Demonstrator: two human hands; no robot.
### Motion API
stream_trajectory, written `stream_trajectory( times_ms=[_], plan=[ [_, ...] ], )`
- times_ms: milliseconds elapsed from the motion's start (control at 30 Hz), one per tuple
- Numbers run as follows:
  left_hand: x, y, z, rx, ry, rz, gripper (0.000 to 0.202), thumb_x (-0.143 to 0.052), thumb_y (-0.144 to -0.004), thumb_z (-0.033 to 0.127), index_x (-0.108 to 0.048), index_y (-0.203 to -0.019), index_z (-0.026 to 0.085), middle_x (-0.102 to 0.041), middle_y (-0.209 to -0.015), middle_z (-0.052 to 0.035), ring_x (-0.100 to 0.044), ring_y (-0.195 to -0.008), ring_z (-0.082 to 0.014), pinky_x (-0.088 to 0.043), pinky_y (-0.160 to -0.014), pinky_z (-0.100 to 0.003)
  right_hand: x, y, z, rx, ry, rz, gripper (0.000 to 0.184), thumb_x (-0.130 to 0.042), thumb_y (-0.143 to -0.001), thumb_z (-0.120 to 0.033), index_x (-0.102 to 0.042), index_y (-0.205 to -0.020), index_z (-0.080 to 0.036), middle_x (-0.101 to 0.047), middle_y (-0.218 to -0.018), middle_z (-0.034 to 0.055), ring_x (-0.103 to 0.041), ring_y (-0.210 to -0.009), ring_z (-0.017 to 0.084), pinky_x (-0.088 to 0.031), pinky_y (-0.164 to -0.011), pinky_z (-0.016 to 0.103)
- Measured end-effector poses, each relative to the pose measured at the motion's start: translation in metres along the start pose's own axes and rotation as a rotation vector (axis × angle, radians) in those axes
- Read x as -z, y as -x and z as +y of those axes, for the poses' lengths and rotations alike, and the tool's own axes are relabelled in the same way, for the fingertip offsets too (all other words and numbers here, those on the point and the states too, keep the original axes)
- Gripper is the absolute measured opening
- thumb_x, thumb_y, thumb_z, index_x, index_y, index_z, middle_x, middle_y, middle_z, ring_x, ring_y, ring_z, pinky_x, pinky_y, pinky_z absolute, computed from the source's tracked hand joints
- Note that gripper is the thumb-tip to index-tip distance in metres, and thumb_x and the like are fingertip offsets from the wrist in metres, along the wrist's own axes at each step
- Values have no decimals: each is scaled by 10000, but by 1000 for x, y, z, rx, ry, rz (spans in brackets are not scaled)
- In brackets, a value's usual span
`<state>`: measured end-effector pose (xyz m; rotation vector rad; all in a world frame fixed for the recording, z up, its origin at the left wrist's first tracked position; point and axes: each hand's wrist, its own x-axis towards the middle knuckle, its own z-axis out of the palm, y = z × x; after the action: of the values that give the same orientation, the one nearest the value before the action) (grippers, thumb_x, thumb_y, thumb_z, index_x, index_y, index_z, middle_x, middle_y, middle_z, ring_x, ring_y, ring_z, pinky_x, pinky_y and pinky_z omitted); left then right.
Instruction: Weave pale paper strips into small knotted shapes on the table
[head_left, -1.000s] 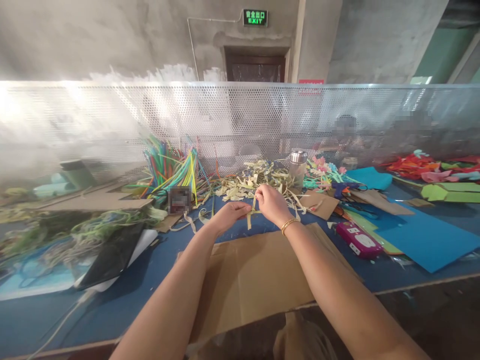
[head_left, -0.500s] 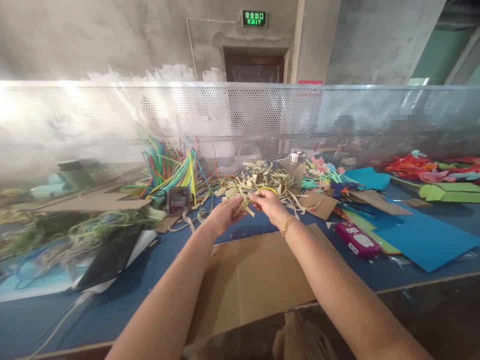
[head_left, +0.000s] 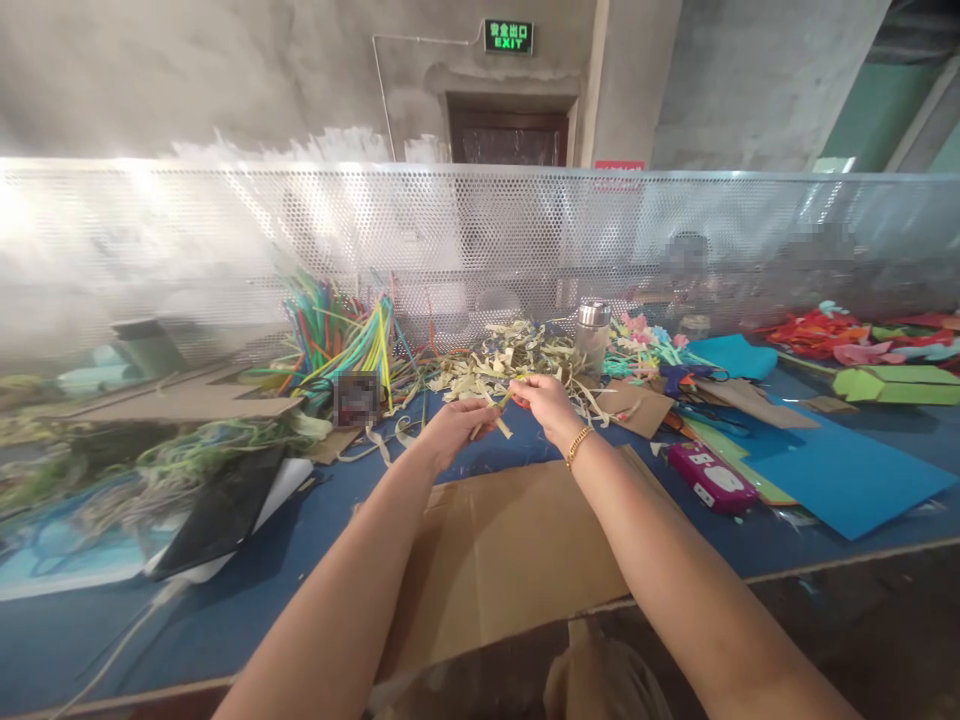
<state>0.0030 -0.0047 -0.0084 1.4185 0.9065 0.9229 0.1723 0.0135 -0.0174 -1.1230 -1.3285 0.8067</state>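
Observation:
Both of my hands meet over the blue table (head_left: 285,560), just in front of a heap of pale yellow paper strips (head_left: 517,362). My left hand (head_left: 456,428) pinches one end of a pale paper strip (head_left: 496,415). My right hand (head_left: 546,404), with a gold bracelet on its wrist, pinches the other end, fingers closed. A brown cardboard sheet (head_left: 495,555) lies under my forearms.
Coloured straws (head_left: 341,335) fan up at the back left. A metal-capped jar (head_left: 593,337) stands behind the strips. A pink box (head_left: 712,478), blue paper sheets (head_left: 847,470) and paper flowers (head_left: 652,348) lie right. A dark tablet (head_left: 225,510) lies left. A perforated metal screen (head_left: 480,235) closes the back.
My hands lifted from the table edge into the strip heap, then drew slightly apart; the strip now stretches between them instead of hanging down.

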Motion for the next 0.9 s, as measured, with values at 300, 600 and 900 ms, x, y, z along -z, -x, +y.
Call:
stream_trajectory(
  times_ms=[300,600,900],
  plan=[
    [1,-3,-3,49,172,110,337,-767,-603,443,-685,-747,150,-658,-736,-53,-605,-703,-153,-432,-647,-255,6,2,-4,104,205,130,361,-613,-723,-501,-661,-817,-155,-652,-753,35,-570,-682,157,-427,-642,271],
    [-7,1,-1,-122,-156,157,260,-756,-590,385,-751,-728,166,-651,-629,-26,-521,-595,-131,-414,-622,-272,1,12,-23,457,650,-22,133,-691,-755,-380,-744,-781,-261,-691,-1013,26,-568,-991,211,-369,-925,373],
    [-7,-3,-4,-184,-247,174,119,-733,-565,282,-725,-580,165,-660,-570,-27,-588,-629,-193,-438,-608,-288,-6,18,-28,578,594,-27,35,-729,-743,-281,-731,-718,-257,-704,-956,8,-543,-960,204,-358,-902,393]
  ],
)
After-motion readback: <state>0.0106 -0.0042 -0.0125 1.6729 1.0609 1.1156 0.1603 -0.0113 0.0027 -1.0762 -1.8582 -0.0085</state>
